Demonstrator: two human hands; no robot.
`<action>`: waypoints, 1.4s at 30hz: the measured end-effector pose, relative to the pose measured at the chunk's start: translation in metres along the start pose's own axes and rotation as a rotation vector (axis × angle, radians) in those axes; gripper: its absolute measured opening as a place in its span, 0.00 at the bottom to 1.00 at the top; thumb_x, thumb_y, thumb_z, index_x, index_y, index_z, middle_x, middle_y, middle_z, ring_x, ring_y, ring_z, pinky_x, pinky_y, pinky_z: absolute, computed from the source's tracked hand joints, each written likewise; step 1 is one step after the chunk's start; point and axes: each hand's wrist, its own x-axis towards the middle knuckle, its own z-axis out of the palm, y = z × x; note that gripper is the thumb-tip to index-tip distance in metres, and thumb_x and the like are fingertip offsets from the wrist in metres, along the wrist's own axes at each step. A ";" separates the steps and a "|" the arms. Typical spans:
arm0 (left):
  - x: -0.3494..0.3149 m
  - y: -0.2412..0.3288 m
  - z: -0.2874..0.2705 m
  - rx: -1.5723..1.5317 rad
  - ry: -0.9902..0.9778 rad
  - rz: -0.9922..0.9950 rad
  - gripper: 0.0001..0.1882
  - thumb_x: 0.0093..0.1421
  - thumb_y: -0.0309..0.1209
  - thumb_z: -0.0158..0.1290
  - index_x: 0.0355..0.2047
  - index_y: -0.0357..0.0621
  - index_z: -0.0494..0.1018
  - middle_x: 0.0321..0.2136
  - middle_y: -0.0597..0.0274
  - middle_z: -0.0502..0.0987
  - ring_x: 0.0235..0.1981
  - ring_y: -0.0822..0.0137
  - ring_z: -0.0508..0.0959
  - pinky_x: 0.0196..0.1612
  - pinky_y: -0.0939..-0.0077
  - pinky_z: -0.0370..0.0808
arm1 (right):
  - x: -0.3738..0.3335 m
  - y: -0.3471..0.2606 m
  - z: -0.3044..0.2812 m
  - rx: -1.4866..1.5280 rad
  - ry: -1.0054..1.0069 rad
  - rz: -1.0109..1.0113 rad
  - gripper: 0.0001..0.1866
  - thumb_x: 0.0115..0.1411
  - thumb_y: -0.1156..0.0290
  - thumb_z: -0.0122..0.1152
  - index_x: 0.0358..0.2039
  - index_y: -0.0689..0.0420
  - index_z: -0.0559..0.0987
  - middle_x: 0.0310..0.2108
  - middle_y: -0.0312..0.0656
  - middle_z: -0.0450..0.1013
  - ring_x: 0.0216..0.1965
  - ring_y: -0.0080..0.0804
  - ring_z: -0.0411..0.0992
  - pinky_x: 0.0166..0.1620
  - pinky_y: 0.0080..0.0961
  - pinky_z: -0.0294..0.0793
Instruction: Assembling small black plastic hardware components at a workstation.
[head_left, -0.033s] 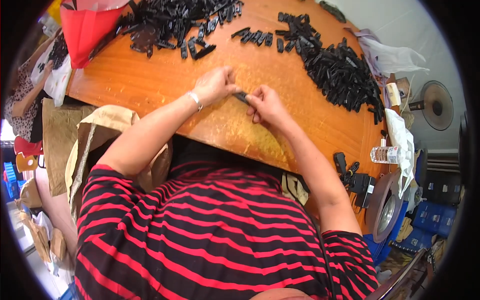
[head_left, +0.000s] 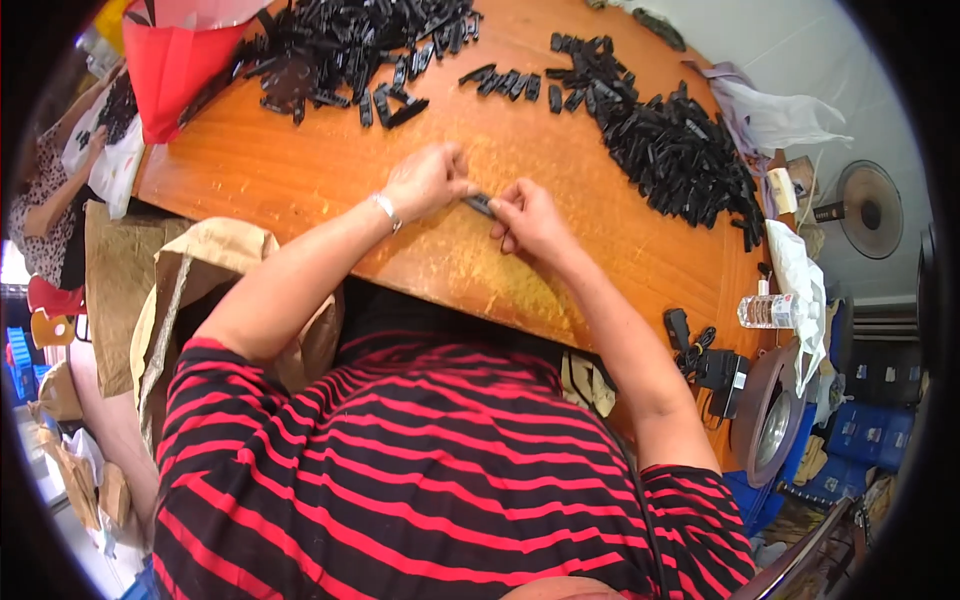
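Between my two hands, above the middle of the wooden table [head_left: 390, 255], is a small narrow black plastic part [head_left: 479, 203]. My left hand [head_left: 428, 182], with a band at its wrist, pinches the part's left end. The other end sits between the thumb and fingers of my right hand [head_left: 528, 218]. Fingertips cover both ends, so its details are hidden. Farther back lies a big heap of similar black parts [head_left: 370, 45] on the left. A second heap [head_left: 675, 155] spreads along the right side, with a short row of parts [head_left: 505, 82] leading off it.
A red bag [head_left: 180, 75] stands at the table's left edge, near another person's arm [head_left: 70, 185]. Brown paper sacking [head_left: 215, 240] hangs beside my left arm. On the right are a clear bottle [head_left: 768, 311], a black adapter with cable [head_left: 718, 370], white plastic bags [head_left: 785, 115] and a fan [head_left: 868, 210].
The whole view has shifted slightly. Both hands still pinch the black part, in almost the same pose.
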 end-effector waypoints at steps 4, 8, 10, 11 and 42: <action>-0.017 0.009 -0.003 -0.404 -0.192 -0.064 0.13 0.60 0.38 0.60 0.36 0.40 0.76 0.22 0.67 0.74 0.24 0.76 0.73 0.28 0.79 0.70 | -0.021 0.003 0.000 0.091 0.026 -0.177 0.07 0.64 0.72 0.55 0.35 0.61 0.68 0.20 0.40 0.73 0.15 0.21 0.69 0.17 0.19 0.67; -0.036 0.029 -0.016 -0.594 -0.321 -0.143 0.14 0.61 0.37 0.59 0.36 0.37 0.76 0.22 0.68 0.74 0.23 0.79 0.72 0.26 0.83 0.69 | -0.036 -0.002 -0.001 0.040 0.064 -0.283 0.07 0.64 0.73 0.55 0.38 0.63 0.69 0.21 0.39 0.73 0.17 0.20 0.70 0.19 0.19 0.69; -0.045 0.038 -0.020 -0.571 -0.303 -0.114 0.13 0.61 0.37 0.59 0.36 0.37 0.76 0.22 0.68 0.74 0.23 0.79 0.72 0.26 0.84 0.69 | -0.042 -0.002 -0.002 -0.056 -0.008 -0.290 0.10 0.64 0.73 0.55 0.43 0.63 0.70 0.23 0.38 0.73 0.20 0.21 0.71 0.23 0.20 0.72; -0.049 0.041 -0.020 -0.539 -0.290 -0.092 0.13 0.60 0.36 0.59 0.36 0.37 0.75 0.22 0.68 0.74 0.23 0.79 0.72 0.26 0.84 0.69 | -0.045 -0.001 -0.001 -0.105 -0.049 -0.291 0.11 0.64 0.72 0.55 0.45 0.62 0.70 0.24 0.38 0.74 0.21 0.21 0.72 0.25 0.20 0.73; -0.268 -0.056 -0.148 0.164 0.169 -0.405 0.17 0.50 0.21 0.57 0.42 0.34 0.72 0.38 0.45 0.77 0.40 0.47 0.76 0.45 0.63 0.72 | 0.160 -0.036 -0.043 -1.228 0.327 -0.738 0.15 0.55 0.78 0.55 0.44 0.54 0.77 0.41 0.45 0.70 0.48 0.47 0.67 0.48 0.40 0.66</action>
